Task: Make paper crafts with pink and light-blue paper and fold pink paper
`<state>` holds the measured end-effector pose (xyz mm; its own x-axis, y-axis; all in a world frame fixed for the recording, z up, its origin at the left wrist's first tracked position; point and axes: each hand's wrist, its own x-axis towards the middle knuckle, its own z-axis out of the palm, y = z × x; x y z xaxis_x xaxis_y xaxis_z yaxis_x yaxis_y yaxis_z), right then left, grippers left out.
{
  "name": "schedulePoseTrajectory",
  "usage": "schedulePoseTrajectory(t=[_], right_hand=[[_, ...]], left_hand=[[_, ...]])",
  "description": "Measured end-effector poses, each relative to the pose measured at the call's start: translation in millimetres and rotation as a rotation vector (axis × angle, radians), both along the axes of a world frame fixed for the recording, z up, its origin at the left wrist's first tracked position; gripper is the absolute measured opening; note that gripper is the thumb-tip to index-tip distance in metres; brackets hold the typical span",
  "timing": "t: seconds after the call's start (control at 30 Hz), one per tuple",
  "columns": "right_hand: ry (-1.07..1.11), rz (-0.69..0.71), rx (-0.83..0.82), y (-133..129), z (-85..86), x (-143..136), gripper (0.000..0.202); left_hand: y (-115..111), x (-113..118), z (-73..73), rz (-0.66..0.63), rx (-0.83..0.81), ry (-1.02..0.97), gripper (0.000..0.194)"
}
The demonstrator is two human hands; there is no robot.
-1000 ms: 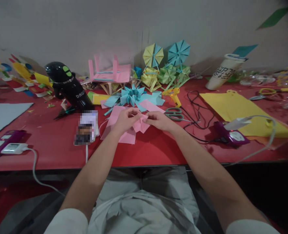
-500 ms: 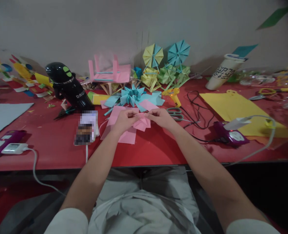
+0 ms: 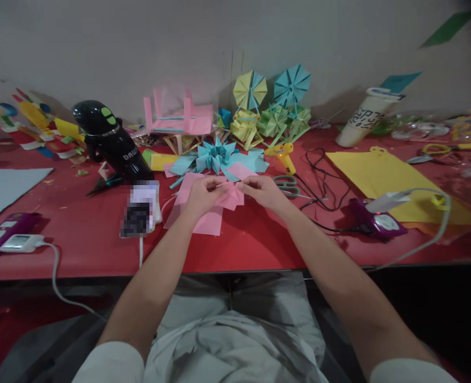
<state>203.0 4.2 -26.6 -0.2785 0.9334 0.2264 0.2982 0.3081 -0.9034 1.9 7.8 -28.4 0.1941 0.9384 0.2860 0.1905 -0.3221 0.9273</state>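
A small folded pink paper (image 3: 232, 198) is held up between both hands near the middle of the red table. My left hand (image 3: 204, 196) pinches its left side, fingers closed. On the other side, my right hand (image 3: 262, 191) grips its upper right edge between thumb and fingers. Flat pink sheets (image 3: 209, 221) lie beneath and to the left of the folded piece. Just behind the hands sits a blue folded paper star (image 3: 216, 155), with another pink piece (image 3: 241, 171) beside it.
Behind the right hand are a yellow glue gun (image 3: 285, 157) and scissors (image 3: 287, 185). A phone (image 3: 141, 210) and black bottle (image 3: 113, 141) stand left. Right are yellow sheets (image 3: 398, 186), a purple power strip (image 3: 379, 223) and a cup (image 3: 368, 118). Folded models (image 3: 245, 127) line the wall.
The folded pink paper has shifted and tilted slightly between the fingers, its lower point now higher. Both hands keep hold of it and have barely moved.
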Motion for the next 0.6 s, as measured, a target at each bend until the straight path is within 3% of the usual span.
schedulePoseTrajectory(t=[0.1,0.3,0.5,0.6], right_hand=[[0.003,0.035,0.003,0.7,-0.8,1.6,0.036],[0.008,0.047,0.020,1.3,-0.9,2.6,0.032],[0.083,0.100,-0.001,0.1,-3.2,-3.9,0.034],[0.102,0.118,-0.088,-0.3,-6.8,-5.4,0.036]], left_hand=[[-0.6,0.2,0.0,0.015,0.010,0.007,0.021],[-4.9,3.0,2.2,-0.098,-0.057,0.016,0.022],[-1.7,-1.2,3.5,0.097,0.026,0.115,0.009],[0.6,-0.5,-0.1,0.139,0.033,0.094,0.010]])
